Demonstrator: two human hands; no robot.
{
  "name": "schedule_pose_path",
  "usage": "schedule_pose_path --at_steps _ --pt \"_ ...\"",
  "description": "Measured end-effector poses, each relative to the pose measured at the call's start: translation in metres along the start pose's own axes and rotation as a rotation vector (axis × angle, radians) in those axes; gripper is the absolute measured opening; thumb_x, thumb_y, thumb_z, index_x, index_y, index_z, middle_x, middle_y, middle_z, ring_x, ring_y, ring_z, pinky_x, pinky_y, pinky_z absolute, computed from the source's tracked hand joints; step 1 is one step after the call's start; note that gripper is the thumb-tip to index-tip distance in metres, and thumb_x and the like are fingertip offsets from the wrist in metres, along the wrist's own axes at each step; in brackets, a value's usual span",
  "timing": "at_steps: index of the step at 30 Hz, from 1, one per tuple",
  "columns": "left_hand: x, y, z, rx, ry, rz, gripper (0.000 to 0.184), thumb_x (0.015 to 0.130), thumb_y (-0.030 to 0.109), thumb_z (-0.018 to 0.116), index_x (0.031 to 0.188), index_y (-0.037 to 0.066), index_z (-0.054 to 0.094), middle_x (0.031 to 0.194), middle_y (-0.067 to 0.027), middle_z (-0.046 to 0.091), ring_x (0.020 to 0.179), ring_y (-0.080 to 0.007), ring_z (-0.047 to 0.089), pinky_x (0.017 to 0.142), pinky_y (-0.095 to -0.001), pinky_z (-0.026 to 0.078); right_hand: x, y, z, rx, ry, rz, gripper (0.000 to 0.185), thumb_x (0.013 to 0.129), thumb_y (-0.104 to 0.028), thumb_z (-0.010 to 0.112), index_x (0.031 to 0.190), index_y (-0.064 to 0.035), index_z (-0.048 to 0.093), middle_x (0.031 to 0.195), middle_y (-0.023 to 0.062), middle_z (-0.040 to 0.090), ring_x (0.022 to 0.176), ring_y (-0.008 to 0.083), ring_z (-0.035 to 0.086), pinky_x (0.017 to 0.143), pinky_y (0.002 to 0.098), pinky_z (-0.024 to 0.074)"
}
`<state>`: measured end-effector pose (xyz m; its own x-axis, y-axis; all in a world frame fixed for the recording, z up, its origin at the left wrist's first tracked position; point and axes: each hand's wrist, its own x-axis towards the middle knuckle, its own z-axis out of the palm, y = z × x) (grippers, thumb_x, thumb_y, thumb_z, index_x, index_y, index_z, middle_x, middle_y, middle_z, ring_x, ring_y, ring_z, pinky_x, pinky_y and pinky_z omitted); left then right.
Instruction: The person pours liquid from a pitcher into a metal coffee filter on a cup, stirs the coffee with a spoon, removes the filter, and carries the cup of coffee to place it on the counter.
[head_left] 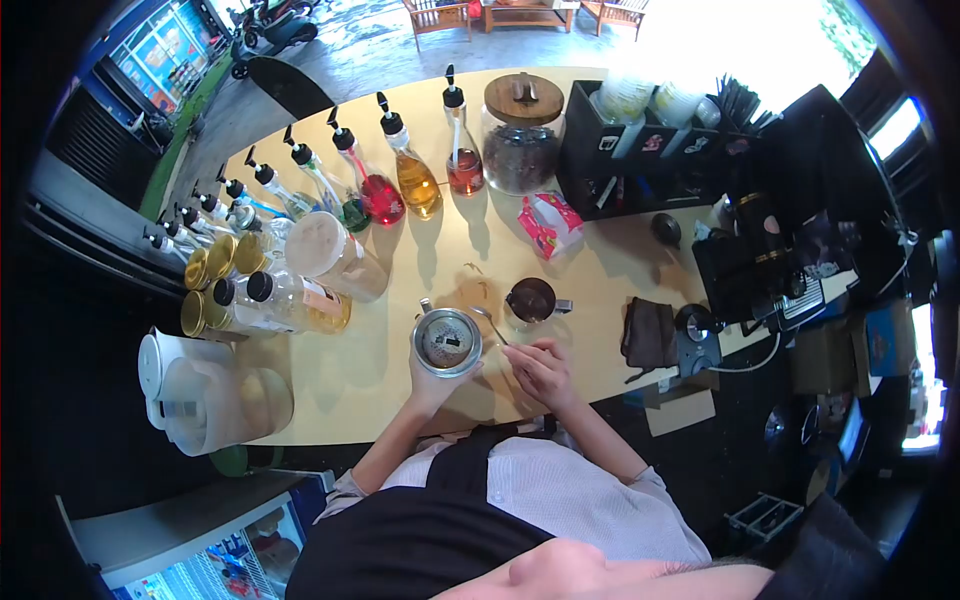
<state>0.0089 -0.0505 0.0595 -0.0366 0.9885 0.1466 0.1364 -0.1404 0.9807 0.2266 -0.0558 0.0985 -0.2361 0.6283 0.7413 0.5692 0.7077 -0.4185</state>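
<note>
My left hand (432, 388) is wrapped round the near side of a stainless steel pitcher (419, 343). Brown, frothy-looking contents (446, 345) show inside it, reflecting light. A thin metal spoon (491, 323) is pinched in my right hand (540, 372), just right of the pitcher, its far end close to the rim. Beyond that hand stands a second metal pitcher (533, 299), dark inside, its handle pointing right. Small brown marks (478, 285) lie on the wooden table (390, 405) behind the two pitchers.
Pump-topped syrup bottles (416, 183) curve along the far left edge. Closer are jars, a white-lidded tub (338, 257) and a plastic jug (215, 395). A wooden-lidded jar (521, 140), pink packet (550, 224) and black cup organizer (640, 140) stand behind. A dark cloth (650, 333) and coffee machine (765, 250) are right.
</note>
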Motion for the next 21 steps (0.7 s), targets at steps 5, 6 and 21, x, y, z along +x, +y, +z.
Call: schedule_pose_path --at_steps 5,6,21 --pt "-0.009 -0.008 -0.001 0.066 0.116 0.196 0.102 0.053 0.020 0.091 0.131 0.002 0.029 0.129 -0.0150 0.040 0.122 -0.0254 0.044 0.103 -0.0379 0.037 -0.022 0.006 0.013 -0.068 -0.141 0.028 0.043 0.069 -0.007 0.071 0.111 -0.0148 0.067 0.099 -0.0001 0.068 0.077 0.0198 0.058 0.070 0.0286 0.0494" --pt "-0.011 -0.009 0.000 0.064 0.113 0.200 0.102 0.053 0.020 0.091 0.131 0.002 0.029 0.129 -0.0150 0.040 0.122 -0.0254 0.044 0.103 -0.0379 0.037 -0.024 0.006 0.017 -0.071 -0.181 0.036 0.045 0.070 -0.008 0.070 0.114 -0.0147 0.065 0.101 -0.0002 0.067 0.080 0.0206 0.058 0.071 0.0294 0.0502" --pt "-0.001 0.018 0.004 0.397 0.247 0.264 0.080 0.049 0.033 0.090 0.112 0.003 0.052 0.102 -0.0128 0.053 0.096 -0.0299 0.050 0.081 -0.0422 0.037 -0.013 -0.016 0.032 -0.013 -0.158 0.284 0.054 0.073 -0.015 0.068 0.125 -0.0058 0.054 0.121 0.0125 0.056 0.108 0.0309 0.053 0.093 0.0398 0.0432"
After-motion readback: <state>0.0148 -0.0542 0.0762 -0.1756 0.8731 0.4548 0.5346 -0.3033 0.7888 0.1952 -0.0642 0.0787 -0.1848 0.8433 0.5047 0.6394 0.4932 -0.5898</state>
